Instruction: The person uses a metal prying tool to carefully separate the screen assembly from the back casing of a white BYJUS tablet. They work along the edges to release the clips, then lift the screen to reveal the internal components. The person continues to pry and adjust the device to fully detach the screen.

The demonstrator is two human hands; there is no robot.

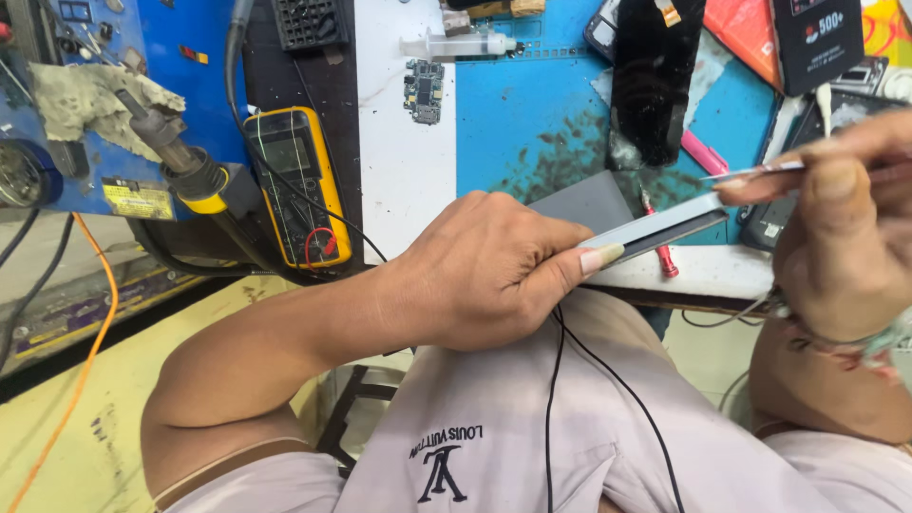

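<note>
I see my left hand (484, 271) closed around a slim phone (655, 228), thumb laid flat along its near edge and the other fingers curled under it, so the phone is gripped edge-on and held just above the front lip of the workbench (703, 271). The phone tilts up slightly toward the right, its far end just under my right hand (845, 237). My right hand is pinched shut on a thin pair of metal tweezers (750, 172), thumb pressed against the side of the forefinger; the tweezer tip points left and sits just above the phone's raised end, though I cannot tell whether it touches.

Behind the phone lies a blue work mat (532, 123), smudged dark in the middle, with a grey flat pad (589, 201) resting on it just beside my left knuckles. A small red screwdriver (658, 249) lies near the bench edge under the phone. Further back I see a small green circuit board (424, 91) and a clear syringe (461, 45) on a white strip. To the left a yellow multimeter (296, 185) lies flat, and beside it a hot-air handle (176, 157) with a yellow collar rests tilted. A thin black cable (551, 399) runs down across my pale shirt (494, 427)
</note>
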